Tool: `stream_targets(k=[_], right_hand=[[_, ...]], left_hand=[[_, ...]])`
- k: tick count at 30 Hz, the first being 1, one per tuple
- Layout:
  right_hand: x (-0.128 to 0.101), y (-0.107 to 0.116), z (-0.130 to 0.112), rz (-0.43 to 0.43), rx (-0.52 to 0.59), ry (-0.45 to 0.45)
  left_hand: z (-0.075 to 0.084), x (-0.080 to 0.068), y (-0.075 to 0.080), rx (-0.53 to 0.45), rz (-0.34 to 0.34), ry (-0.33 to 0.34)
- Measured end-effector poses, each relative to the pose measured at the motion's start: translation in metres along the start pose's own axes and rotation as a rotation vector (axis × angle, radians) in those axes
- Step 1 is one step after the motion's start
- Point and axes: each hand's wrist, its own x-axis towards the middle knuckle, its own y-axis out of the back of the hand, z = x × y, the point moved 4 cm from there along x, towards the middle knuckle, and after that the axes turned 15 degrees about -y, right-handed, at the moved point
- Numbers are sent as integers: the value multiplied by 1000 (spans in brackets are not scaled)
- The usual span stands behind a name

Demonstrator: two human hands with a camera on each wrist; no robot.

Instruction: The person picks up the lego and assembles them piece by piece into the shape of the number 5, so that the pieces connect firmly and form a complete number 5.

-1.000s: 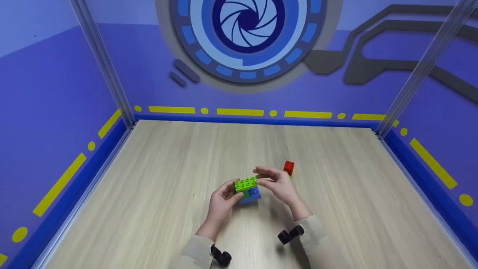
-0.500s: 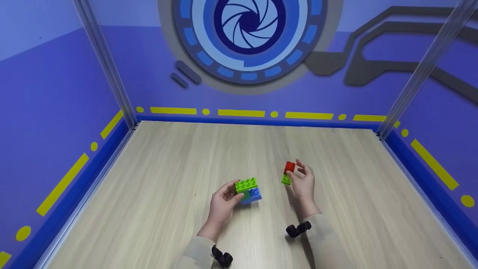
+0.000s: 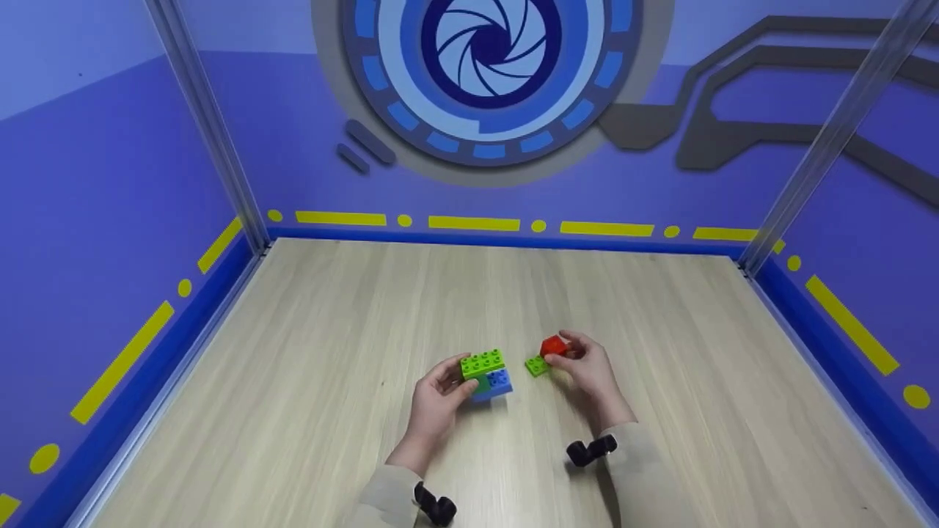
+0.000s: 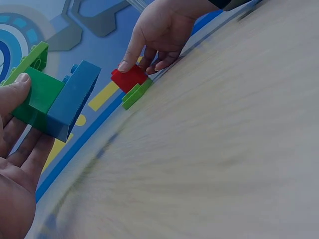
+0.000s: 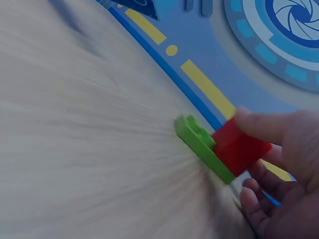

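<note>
On the pale wood-grain tabletop (image 3: 308, 411), the left hand (image 3: 434, 402) curls its fingers around a stacked block of lime-green, dark-green and blue plastic bricks (image 3: 486, 372) (studs facing up). Just to its right, slightly apart, the right hand (image 3: 593, 372) pinches a small red brick joined to a flat green plate (image 3: 546, 353), tilted above the wood.
</note>
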Motion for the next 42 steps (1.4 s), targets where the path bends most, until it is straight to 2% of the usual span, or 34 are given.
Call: stream_targets(k=[6,14,21,26,29,34,42], right_hand=[[-1,0,-1,-92,-50,30],[-4,-7,-3,-150,-62,71],[-13,-26,-10,-213,-134,127],[-25,-46,-17,-301,-180,197],[-31,-58,-21,-349,-175,216],[-39,-71,-24,-351,-189,239],[-48,-82,-26,-347,-216,283]], left_hand=[[0,0,0,-14,2,6],[2,0,2,7,15,-25],[5,0,6,18,68,-32],[9,0,9,62,89,-69],[11,0,9,55,102,-76],[13,-1,9,48,90,-79],[15,-1,7,78,12,-147]])
